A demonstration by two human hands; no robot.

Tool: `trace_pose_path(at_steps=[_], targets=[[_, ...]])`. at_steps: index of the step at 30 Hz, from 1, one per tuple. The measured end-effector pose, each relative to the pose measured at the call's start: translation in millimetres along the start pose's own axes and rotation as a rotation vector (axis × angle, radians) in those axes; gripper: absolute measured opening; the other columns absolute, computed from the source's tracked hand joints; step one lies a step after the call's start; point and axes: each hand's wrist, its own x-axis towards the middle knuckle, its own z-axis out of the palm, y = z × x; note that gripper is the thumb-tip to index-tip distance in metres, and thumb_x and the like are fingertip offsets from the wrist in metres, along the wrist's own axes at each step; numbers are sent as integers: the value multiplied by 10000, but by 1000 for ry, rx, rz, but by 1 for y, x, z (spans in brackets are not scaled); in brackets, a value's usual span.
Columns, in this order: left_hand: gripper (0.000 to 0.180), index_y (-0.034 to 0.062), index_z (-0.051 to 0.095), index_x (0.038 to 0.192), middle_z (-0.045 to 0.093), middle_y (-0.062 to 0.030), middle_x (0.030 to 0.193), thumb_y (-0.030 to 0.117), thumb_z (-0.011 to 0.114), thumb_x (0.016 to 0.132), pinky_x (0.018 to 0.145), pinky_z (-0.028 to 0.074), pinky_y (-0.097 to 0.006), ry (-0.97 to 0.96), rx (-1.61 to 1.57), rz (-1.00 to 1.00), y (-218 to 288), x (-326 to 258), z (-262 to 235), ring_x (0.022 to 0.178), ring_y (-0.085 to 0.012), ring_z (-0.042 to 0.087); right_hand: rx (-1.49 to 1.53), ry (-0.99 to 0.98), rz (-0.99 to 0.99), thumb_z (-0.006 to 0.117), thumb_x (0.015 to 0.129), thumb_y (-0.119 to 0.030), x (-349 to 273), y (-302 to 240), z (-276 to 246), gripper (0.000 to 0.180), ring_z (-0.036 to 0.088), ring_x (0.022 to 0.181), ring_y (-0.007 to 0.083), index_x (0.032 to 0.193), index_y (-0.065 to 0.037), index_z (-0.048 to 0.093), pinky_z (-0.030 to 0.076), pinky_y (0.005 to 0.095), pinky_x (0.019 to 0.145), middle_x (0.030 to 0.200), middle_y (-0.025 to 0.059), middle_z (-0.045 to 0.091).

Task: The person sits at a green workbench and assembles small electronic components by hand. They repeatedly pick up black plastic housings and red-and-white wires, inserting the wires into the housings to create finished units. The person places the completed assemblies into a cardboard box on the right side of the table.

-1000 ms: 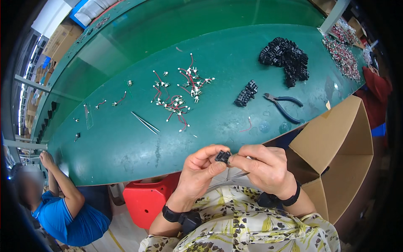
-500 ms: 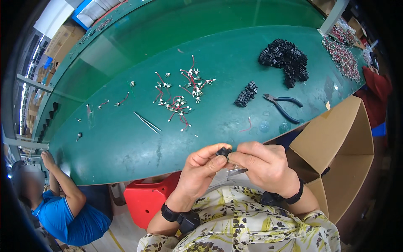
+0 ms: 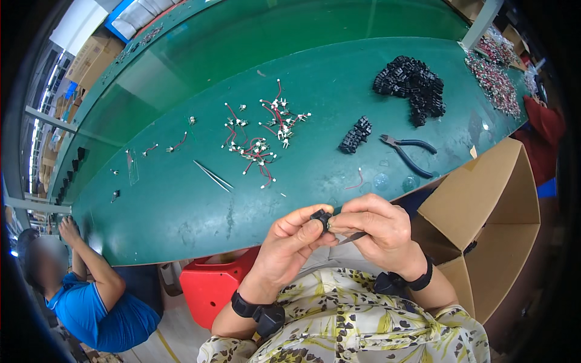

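Note:
Close to the table's near edge, my left hand (image 3: 289, 240) is closed around a small black plastic housing (image 3: 322, 219), pinched between thumb and fingers. My right hand (image 3: 381, 228) meets it from the other side, thumb and forefinger pressed together at the housing's right face. A slim, flat metal tool (image 3: 352, 238) shows under the right fingers; its working end is hidden, so its exact kind is unclear. Beyond the hands lie white connectors with red wires (image 3: 257, 148), tweezers (image 3: 212, 175), a short row of black housings (image 3: 355, 135) and blue-handled side cutters (image 3: 411, 151).
A large heap of black housings (image 3: 417, 88) sits on the green table (image 3: 181, 218), with a red-and-white pile of parts (image 3: 493, 85) at the far right. An open cardboard box (image 3: 484, 236) stands right. A red stool (image 3: 212, 284) and a person in blue (image 3: 103, 308) are left.
My right hand has risen slightly and its fingers have shifted against the housing. The housing has turned a little in my left hand, and the metal tool's angle has changed.

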Motion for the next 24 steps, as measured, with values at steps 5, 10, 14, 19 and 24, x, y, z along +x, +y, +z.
trace_pose_path(at_steps=[5, 10, 14, 19, 24], targets=[[358, -3, 559, 1270, 666, -96, 1103, 141, 607, 946, 868, 535, -318, 142, 290, 72, -3, 1, 5, 968, -165, 654, -199, -75, -62, 675, 657, 61, 2, -3, -4, 255, 652, 655, 211, 894, -30, 702, 536, 303, 535, 872, 71, 637], [349, -10, 553, 1263, 665, -111, 1110, 146, 595, 954, 881, 533, -329, 71, 164, 47, 1, 5, 5, 992, -196, 657, -29, -18, 7, 672, 661, 65, 8, 4, -2, 265, 649, 639, 211, 905, -34, 697, 538, 304, 540, 871, 71, 637], [370, -12, 542, 1266, 665, -118, 1109, 180, 600, 954, 895, 530, -351, -2, 44, 18, 5, 9, 8, 998, -215, 660, 42, 11, 40, 660, 660, 73, 10, 1, -4, 273, 649, 631, 206, 910, -35, 688, 539, 303, 541, 870, 61, 639], [351, -9, 565, 1255, 667, -98, 1105, 170, 596, 955, 901, 517, -335, 34, 91, -29, 2, 6, 3, 982, -193, 657, -169, -134, -75, 648, 656, 69, 9, -2, -13, 274, 651, 617, 186, 905, -41, 680, 534, 300, 527, 881, 53, 641], [353, -10, 582, 1245, 684, -93, 1064, 180, 605, 949, 898, 498, -321, 85, 301, 42, 6, 8, 9, 1000, -191, 650, -195, -124, -54, 641, 652, 71, 9, -3, -10, 302, 659, 634, 191, 930, -43, 670, 539, 312, 528, 896, 57, 644]])
